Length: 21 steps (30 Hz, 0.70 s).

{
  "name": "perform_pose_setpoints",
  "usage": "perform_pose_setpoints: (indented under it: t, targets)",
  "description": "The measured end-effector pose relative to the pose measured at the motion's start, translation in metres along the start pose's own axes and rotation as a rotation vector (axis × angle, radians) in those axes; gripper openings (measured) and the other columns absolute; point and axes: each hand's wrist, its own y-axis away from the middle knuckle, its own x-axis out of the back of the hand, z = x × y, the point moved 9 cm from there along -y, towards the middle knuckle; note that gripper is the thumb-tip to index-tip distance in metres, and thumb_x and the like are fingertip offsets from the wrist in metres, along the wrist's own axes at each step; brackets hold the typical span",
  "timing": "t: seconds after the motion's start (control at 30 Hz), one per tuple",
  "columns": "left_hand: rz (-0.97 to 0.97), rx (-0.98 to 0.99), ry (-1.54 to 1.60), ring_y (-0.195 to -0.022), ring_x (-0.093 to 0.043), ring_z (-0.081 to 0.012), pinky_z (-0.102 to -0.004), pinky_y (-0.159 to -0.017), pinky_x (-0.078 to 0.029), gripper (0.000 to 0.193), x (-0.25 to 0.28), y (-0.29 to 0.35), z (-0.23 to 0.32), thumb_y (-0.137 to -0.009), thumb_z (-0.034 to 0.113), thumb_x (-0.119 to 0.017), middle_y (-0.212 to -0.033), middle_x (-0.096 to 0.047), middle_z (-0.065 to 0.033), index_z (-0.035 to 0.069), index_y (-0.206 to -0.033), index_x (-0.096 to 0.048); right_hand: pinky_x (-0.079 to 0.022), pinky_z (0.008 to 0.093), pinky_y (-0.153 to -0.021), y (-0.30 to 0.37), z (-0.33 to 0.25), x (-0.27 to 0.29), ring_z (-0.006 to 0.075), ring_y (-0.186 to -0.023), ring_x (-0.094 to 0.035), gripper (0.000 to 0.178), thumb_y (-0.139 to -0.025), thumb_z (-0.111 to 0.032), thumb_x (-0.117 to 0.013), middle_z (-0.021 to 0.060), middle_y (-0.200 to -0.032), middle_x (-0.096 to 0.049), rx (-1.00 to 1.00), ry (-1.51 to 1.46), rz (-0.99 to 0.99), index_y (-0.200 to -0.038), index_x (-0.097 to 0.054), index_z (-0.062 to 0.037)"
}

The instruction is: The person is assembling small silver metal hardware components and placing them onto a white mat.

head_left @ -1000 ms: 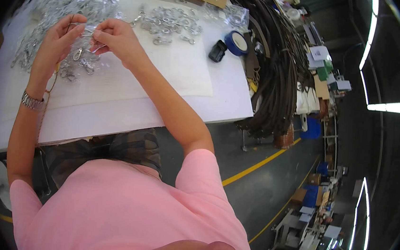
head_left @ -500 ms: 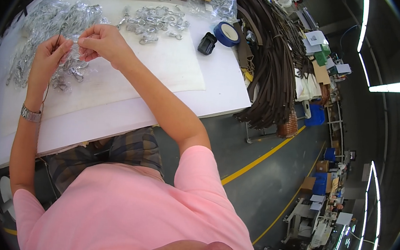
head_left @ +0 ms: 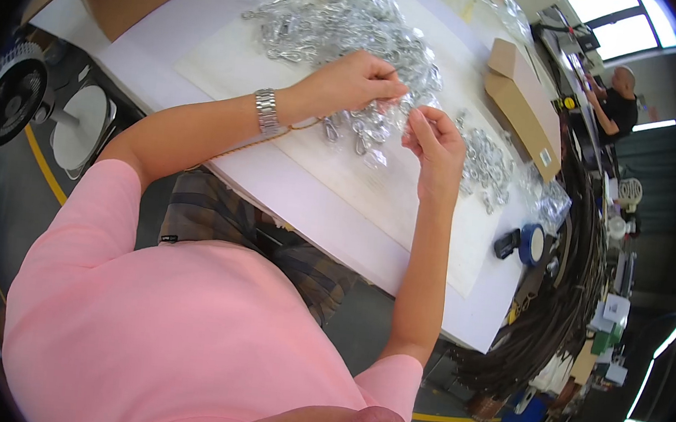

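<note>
- The left hand [head_left: 357,84] is being held at the upper centre of the frame, thumb and fingertips pressed together; whether anything is being pinched there cannot be told.
- The right hand [head_left: 438,146] is being held just beside it, to the right, thumb and forefinger pressed together; what is being gripped between them is too small to tell.
- Metal snap hooks [head_left: 362,139] are being seen just below the hands, at the upper centre, near a larger plastic-wrapped heap [head_left: 334,26] that is being supported by the white table [head_left: 469,319].
- A smaller cluster of hooks [head_left: 485,168] is being shown right of the right hand.
- A metal-link wristwatch [head_left: 266,111] is being worn on the left wrist; a thin brown cord [head_left: 254,146] is being seen below that forearm.
</note>
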Motion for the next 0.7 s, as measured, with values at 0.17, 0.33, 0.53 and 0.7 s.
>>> perform_pose_setpoints:
  t: [0.17,0.33,0.53,0.7]
  targets:
    - [0.006,0.116,0.205,-0.049,-0.040,-0.0029,-0.0226,-0.043,-0.029,0.032,0.012,0.005,-0.018,-0.099,0.031,-0.066,-0.070,-0.063,0.0005,0.004,-0.081,-0.066,-0.051,0.0250,-0.068,-0.002,0.000,-0.012,0.0089,-0.070,-0.061,0.021,-0.093,-0.015,-0.076,0.0019,-0.081,-0.068,0.018,-0.009,-0.009,-0.106,-0.068,0.0000]
    - [-0.133,0.038,0.166,-0.049,-0.043,-0.0032,-0.0217,-0.044,-0.031,0.025,-0.003,0.007,-0.006,-0.096,0.026,-0.070,-0.074,-0.070,-0.0030,0.003,-0.087,-0.069,-0.051,0.0254,-0.069,-0.005,-0.006,-0.011,0.0092,-0.071,-0.061,0.024,-0.094,-0.018,-0.076,0.0022,-0.082,-0.068,0.074,0.024,0.006,-0.108,-0.068,0.0004]
    - [-0.013,-0.106,-0.001,-0.054,-0.042,-0.0005,-0.0208,-0.049,-0.033,0.016,0.003,0.004,0.000,-0.094,0.020,-0.071,-0.077,-0.071,0.0000,0.004,-0.092,-0.072,-0.052,0.0257,-0.070,-0.003,0.002,0.002,0.0095,-0.071,-0.062,0.025,-0.100,-0.021,-0.068,0.0034,-0.080,-0.069,0.030,-0.078,0.153,-0.107,-0.072,0.0026]
    - [-0.219,0.103,0.165,-0.050,-0.040,-0.0006,-0.0201,-0.044,-0.029,0.020,-0.014,0.011,-0.012,-0.096,0.022,-0.070,-0.078,-0.072,-0.0035,0.003,-0.095,-0.073,-0.050,0.0244,-0.061,0.010,-0.037,-0.011,0.0085,-0.062,-0.061,0.029,-0.104,-0.023,-0.063,0.0030,-0.071,-0.066,0.284,0.367,0.213,-0.096,-0.075,0.0021]
